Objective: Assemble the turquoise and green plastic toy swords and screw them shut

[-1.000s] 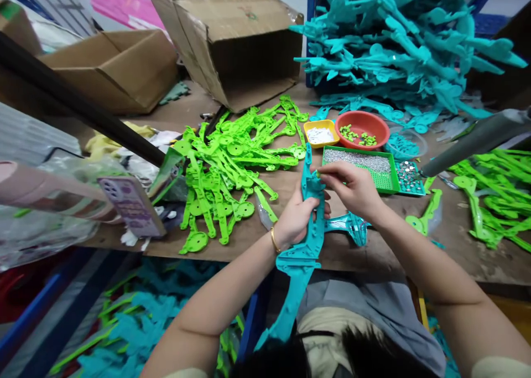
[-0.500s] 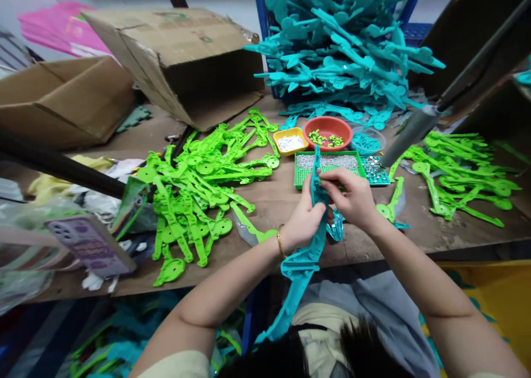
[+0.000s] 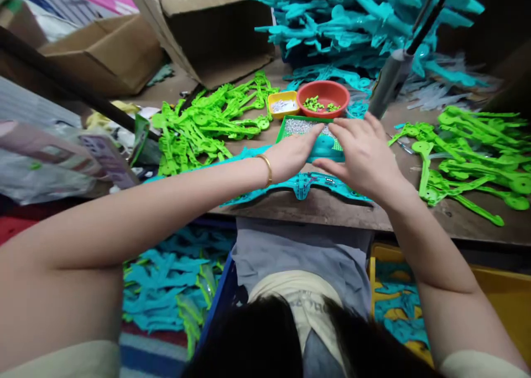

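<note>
A long teal plastic part point(image 3: 326, 150) with a rounded end runs leftward behind my left forearm. My left hand point(image 3: 292, 154) grips it near the rounded end, with the fingers stretched along it and the thumb hidden. Around that end my right hand point(image 3: 367, 154) has its thumb on the near side and its fingers on the far side; some blur covers the fingertips. Just in front, at the table edge, lies a second teal part point(image 3: 301, 187), hollow side up, with small metal pieces in it.
A green tray point(image 3: 282, 130) of tiny silvery pieces sits behind my hands, near a yellow dish point(image 3: 270, 108) and a red bowl point(image 3: 345, 98). Green parts lie in piles at left point(image 3: 207, 123) and right point(image 3: 477, 156). A grey post point(image 3: 385, 84) stands beyond my right hand.
The upright teal part from between my hands is no longer held that way; a teal part lies at the table edge, another is across under my hands. The view has tilted down.
</note>
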`<state>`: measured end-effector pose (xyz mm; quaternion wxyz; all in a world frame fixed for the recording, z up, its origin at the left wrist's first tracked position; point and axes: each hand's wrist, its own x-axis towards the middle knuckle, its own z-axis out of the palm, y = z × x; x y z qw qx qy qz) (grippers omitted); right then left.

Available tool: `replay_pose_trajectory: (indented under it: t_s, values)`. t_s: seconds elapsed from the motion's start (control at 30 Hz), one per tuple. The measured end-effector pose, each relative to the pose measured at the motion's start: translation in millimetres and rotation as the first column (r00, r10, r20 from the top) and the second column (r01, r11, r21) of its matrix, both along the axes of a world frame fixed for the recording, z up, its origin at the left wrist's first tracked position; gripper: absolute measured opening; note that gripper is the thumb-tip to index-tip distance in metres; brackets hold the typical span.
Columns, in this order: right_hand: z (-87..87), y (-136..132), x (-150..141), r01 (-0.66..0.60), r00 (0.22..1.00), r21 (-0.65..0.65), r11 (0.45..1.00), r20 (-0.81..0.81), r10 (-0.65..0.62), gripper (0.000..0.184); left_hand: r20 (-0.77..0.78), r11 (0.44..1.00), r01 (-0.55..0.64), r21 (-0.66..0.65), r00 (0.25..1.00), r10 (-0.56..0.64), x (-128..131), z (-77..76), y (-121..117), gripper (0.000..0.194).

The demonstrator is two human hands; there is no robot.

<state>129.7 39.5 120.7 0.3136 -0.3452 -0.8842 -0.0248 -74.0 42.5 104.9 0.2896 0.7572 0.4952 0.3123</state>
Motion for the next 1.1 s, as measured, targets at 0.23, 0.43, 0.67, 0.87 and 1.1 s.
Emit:
replay_pose_trajectory:
  t_s: [0.23,0.43,0.67,0.87,1.1]
  values:
    - [-47.9,32.6,2.6,-0.111,0.993,-0.193,0.975,0.013,0.115,0.081,-0.494,0.975,0.092,0.202,0.869,0.021,23.7,-17.3,19.5,0.064]
    - [-58.5,36.3,-11.3,-0.147,0.988,-0.246,0.958,0.012,0.155,0.094,-0.711,0.939,0.171,0.299,0.696,0.100,21.7,-29.1,15.0,0.062]
    - [-56.2,37.7,19.0,0.070,0.987,-0.275,0.959,0.158,-0.027,0.071,-0.462,0.897,0.012,0.442,0.860,0.217,-24.4,-20.6,-56.8,0.041]
    - [-78.8,33.3,79.0,0.180,0.965,-0.325,0.928,0.241,-0.103,0.068,-0.109,0.522,-0.756,0.396,0.525,0.844,-126.4,-93.0,-141.1,0.024]
    - [-84.6,35.2,82.1,0.057,0.939,-0.429,0.901,0.330,0.098,0.063,-0.204,0.533,-0.846,-0.006,0.522,0.828,-123.5,-132.2,-144.2,0.037]
